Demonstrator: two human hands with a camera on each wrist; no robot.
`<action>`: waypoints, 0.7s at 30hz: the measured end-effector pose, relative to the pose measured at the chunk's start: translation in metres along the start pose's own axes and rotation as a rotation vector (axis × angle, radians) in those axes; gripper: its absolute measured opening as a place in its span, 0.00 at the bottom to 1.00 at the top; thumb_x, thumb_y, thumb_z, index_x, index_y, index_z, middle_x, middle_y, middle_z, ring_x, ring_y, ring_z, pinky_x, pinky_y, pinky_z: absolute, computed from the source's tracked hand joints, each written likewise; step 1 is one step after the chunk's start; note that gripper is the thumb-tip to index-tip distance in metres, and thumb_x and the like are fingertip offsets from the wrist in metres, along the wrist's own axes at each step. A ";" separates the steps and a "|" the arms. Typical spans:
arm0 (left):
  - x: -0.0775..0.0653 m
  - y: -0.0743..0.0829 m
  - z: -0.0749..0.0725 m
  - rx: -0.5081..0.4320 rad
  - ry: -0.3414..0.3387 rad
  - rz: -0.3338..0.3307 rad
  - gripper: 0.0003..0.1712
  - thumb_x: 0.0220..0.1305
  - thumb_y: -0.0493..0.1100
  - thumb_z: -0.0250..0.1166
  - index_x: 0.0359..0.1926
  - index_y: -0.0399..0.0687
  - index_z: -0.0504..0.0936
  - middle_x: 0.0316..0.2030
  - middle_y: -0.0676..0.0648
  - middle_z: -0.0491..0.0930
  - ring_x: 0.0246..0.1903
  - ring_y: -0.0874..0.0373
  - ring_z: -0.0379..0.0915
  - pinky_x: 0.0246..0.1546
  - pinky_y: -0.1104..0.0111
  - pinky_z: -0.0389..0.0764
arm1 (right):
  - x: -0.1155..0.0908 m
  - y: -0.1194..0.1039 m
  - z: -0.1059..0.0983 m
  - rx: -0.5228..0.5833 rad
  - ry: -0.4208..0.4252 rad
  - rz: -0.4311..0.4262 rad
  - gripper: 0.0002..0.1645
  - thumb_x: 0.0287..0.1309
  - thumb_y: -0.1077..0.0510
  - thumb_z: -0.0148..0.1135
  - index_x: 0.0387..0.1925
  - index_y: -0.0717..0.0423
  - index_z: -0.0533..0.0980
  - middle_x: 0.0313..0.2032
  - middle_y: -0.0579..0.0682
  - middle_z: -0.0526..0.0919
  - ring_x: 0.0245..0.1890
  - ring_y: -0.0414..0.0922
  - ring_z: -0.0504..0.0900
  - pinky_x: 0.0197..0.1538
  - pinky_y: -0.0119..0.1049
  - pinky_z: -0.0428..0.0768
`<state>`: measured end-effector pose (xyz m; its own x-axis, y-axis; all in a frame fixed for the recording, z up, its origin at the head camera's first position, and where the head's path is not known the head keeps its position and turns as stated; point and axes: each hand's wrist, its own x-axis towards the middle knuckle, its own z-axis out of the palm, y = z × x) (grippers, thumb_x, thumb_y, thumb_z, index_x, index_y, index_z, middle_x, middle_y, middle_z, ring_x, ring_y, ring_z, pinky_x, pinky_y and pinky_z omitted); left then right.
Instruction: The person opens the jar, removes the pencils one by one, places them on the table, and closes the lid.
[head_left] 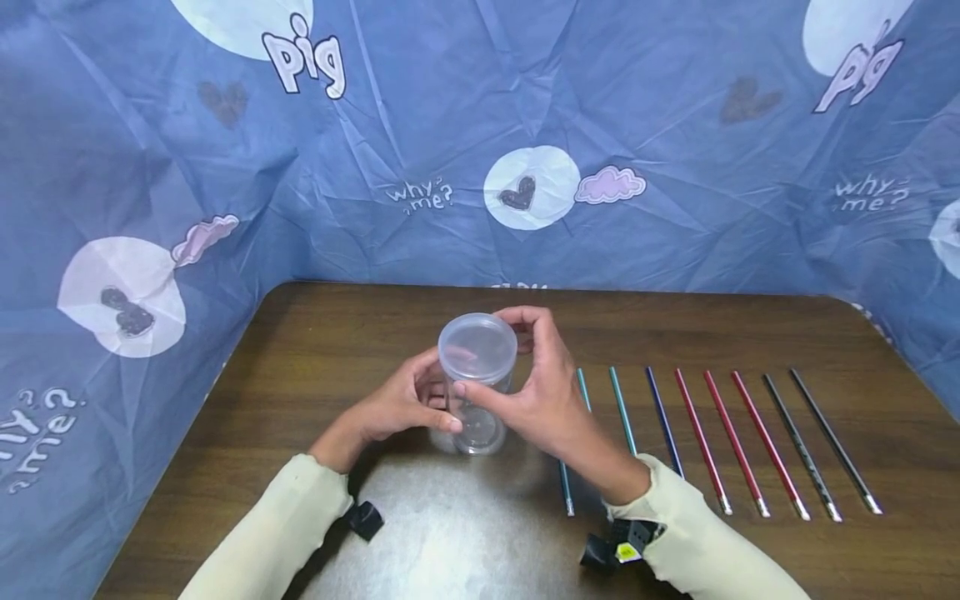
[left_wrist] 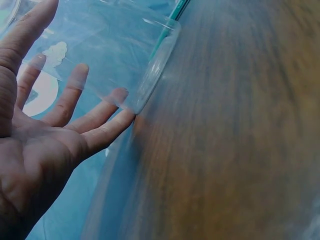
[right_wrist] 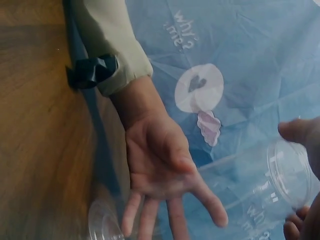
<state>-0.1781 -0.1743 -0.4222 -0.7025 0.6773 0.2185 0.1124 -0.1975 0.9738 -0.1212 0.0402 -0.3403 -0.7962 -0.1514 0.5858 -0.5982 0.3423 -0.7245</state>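
Note:
A clear plastic jar (head_left: 480, 429) stands upright on the table between both hands, a translucent round lid (head_left: 478, 343) on its top. My left hand (head_left: 393, 404) holds the jar's lower side, thumb in front. In the left wrist view its spread fingers (left_wrist: 67, 105) show behind the see-through wall. My right hand (head_left: 551, 396) grips around the lid, thumb at its front edge and fingers at the back right. In the right wrist view only the tips of the right thumb (right_wrist: 295, 131) and fingers appear beside the lid.
Several pencils lie in a row right of the jar: teal, blue (head_left: 663, 417), red (head_left: 735, 437) and dark (head_left: 832, 433). The right forearm passes over some teal ones. Behind the brown wooden table (head_left: 322, 333) hangs a blue printed cloth (head_left: 450, 100).

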 end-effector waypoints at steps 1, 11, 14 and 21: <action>0.000 0.000 0.000 0.003 0.002 -0.001 0.52 0.46 0.27 0.77 0.70 0.31 0.59 0.55 0.41 0.78 0.49 0.48 0.80 0.51 0.51 0.82 | -0.001 -0.002 0.001 -0.008 0.014 0.016 0.46 0.38 0.53 0.84 0.56 0.59 0.66 0.53 0.51 0.76 0.47 0.46 0.77 0.51 0.40 0.77; -0.001 0.000 0.001 -0.001 0.019 -0.009 0.53 0.44 0.28 0.78 0.69 0.29 0.59 0.55 0.42 0.76 0.45 0.53 0.79 0.48 0.58 0.84 | -0.012 -0.012 0.015 -0.084 0.147 0.075 0.50 0.37 0.48 0.84 0.56 0.59 0.63 0.54 0.52 0.73 0.50 0.45 0.73 0.54 0.40 0.74; -0.001 0.000 0.001 -0.004 0.013 -0.009 0.53 0.44 0.27 0.78 0.70 0.31 0.58 0.56 0.42 0.76 0.45 0.53 0.79 0.48 0.59 0.84 | -0.012 -0.012 0.015 -0.089 0.150 0.080 0.51 0.36 0.47 0.85 0.56 0.58 0.63 0.54 0.52 0.73 0.50 0.45 0.73 0.53 0.40 0.74; 0.000 0.001 0.002 -0.017 0.009 -0.014 0.54 0.44 0.26 0.78 0.70 0.31 0.57 0.57 0.41 0.75 0.46 0.53 0.79 0.47 0.59 0.84 | -0.011 -0.010 0.012 -0.069 0.123 0.091 0.51 0.37 0.47 0.84 0.57 0.58 0.63 0.53 0.53 0.72 0.50 0.46 0.73 0.53 0.41 0.74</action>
<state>-0.1766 -0.1735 -0.4211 -0.7100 0.6740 0.2039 0.0908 -0.1996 0.9757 -0.1074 0.0270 -0.3443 -0.8270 -0.0035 0.5622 -0.5132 0.4129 -0.7524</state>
